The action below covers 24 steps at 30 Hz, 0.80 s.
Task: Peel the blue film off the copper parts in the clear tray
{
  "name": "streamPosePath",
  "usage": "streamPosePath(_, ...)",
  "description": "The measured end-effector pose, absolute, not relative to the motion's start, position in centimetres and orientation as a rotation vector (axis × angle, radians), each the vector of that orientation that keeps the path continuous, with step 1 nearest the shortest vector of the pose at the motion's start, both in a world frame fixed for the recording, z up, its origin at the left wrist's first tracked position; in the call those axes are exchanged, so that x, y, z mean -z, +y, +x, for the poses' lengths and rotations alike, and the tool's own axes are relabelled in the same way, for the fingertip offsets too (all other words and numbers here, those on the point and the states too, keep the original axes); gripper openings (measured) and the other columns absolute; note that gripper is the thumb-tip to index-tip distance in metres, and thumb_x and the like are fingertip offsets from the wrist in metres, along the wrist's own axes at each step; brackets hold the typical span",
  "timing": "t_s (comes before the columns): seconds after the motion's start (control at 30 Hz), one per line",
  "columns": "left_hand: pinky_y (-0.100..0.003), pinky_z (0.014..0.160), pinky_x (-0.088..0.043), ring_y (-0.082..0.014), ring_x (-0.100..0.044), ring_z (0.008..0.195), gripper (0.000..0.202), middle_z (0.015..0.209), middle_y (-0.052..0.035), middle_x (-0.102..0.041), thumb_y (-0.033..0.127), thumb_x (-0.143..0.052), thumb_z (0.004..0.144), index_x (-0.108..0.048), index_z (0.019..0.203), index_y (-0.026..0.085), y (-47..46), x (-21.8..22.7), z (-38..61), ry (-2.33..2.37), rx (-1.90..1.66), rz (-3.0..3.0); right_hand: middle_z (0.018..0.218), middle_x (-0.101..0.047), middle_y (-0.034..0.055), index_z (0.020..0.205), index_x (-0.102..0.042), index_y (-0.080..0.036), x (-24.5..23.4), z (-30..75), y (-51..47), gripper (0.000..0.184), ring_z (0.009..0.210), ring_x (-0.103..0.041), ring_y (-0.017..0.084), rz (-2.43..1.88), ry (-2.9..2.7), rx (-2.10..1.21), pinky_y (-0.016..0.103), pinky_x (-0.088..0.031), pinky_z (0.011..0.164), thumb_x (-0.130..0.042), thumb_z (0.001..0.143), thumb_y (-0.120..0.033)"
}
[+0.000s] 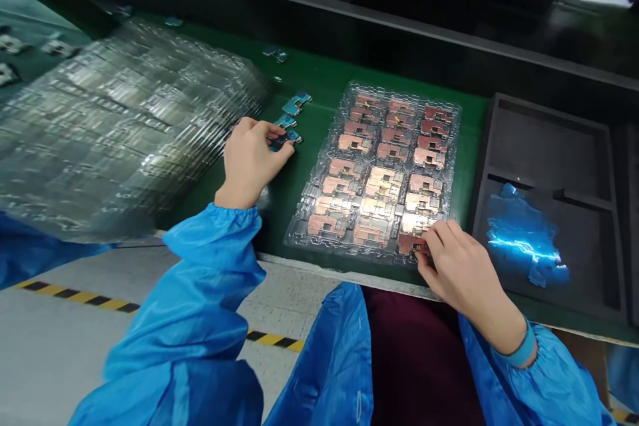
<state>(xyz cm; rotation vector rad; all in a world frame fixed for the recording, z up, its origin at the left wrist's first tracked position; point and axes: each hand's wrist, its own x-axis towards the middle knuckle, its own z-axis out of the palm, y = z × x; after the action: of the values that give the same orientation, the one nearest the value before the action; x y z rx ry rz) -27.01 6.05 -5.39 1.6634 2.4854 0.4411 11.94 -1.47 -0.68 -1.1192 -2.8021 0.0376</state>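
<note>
A clear plastic tray point(452, 146) on the green belt holds several copper-coloured parts in rows. My right hand point(462, 266) is at the tray's near right corner, fingers closed on a copper part point(409, 244) in the last pocket. My left hand point(249, 160) rests on the belt left of the tray, fingers pinched on a small blue-filmed part point(282, 141). Two more blue-filmed parts point(295, 104) lie just beyond it.
A tall stack of clear empty trays point(114, 126) lies tilted at the left. A black foam tray point(544, 146) at the right holds peeled blue film point(524, 239). Another blue part point(275, 53) lies farther back. The belt's near edge runs above a floor with yellow-black tape.
</note>
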Motion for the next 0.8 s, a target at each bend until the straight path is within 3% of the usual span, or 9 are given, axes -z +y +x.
streamPosePath(0.23, -0.038, 0.106, -0.048, -0.0239, -0.058, 0.107, 0.041, 0.113, -0.0112, -0.061, 0.03, -0.059, 0.098, -0.072, 0.129, 0.007, 5.9, 5.1, -27.0, 2.463, -0.41, 1.636, 0.097, -0.061, 0.0079, 0.096, -0.057, -0.019, 0.9, 11.8, -1.7, 0.006, 0.09, -0.059, 0.026, -1.29, -2.753, -0.234, 0.039, -0.053, 0.066, -0.062, 0.099, -0.017)
streamPosePath(0.43, -0.038, 0.106, -0.047, -0.023, -0.054, 0.105, 0.038, 0.11, -0.0088, -0.06, 0.031, -0.061, 0.098, -0.072, 0.127, 0.008, 5.9, 5.2, -27.0, 2.452, -0.455, 1.618, 0.105, -0.063, 0.0055, 0.103, -0.055, -0.023, 0.8, 12.2, -1.6, 0.018, 0.099, -0.062, 0.027, -1.414, -2.657, -0.512, 0.039, -0.054, 0.069, -0.073, 0.1, -0.022)
streamPosePath(0.8, -0.036, 0.105, -0.046, -0.0194, -0.051, 0.097, 0.031, 0.108, -0.0051, -0.057, 0.024, -0.067, 0.094, -0.074, 0.121, 0.009, 6.1, 5.5, -27.2, 2.436, -0.592, 1.557, 0.096, -0.064, 0.002, 0.099, -0.062, -0.022, 0.5, 12.9, 0.0, 0.022, 0.093, -0.064, 0.024, -1.337, -2.588, -0.717, 0.035, -0.048, 0.065, -0.083, 0.092, -0.022)
